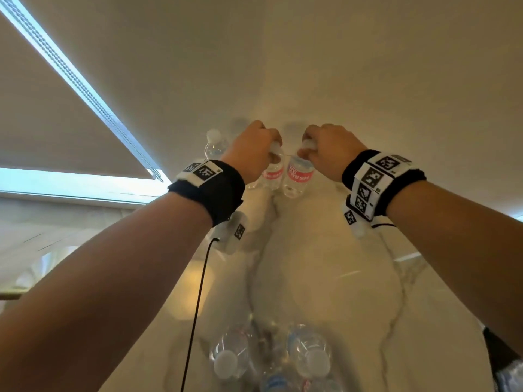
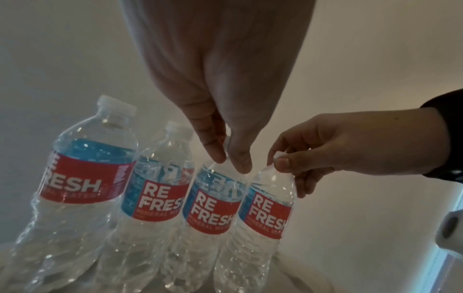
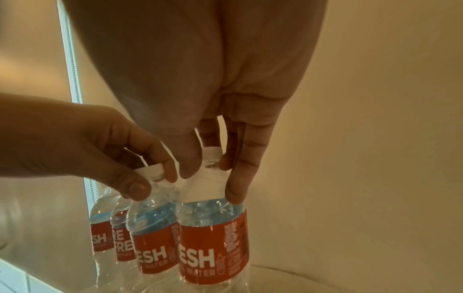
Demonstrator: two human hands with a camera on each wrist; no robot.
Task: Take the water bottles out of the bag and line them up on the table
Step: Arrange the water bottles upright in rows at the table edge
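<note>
Pinching one bottle neck each, the left hand [image 1: 252, 148] and right hand [image 1: 329, 149] hold two bottles [image 1: 298, 176] side by side; two more [image 2: 155, 190] stand left of the fingers [image 2: 213, 146].

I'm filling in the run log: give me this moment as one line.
left hand: pinches third bottle neck | right hand: pinches fourth bottle neck | row: four upright on table | more bottles nearer
</note>
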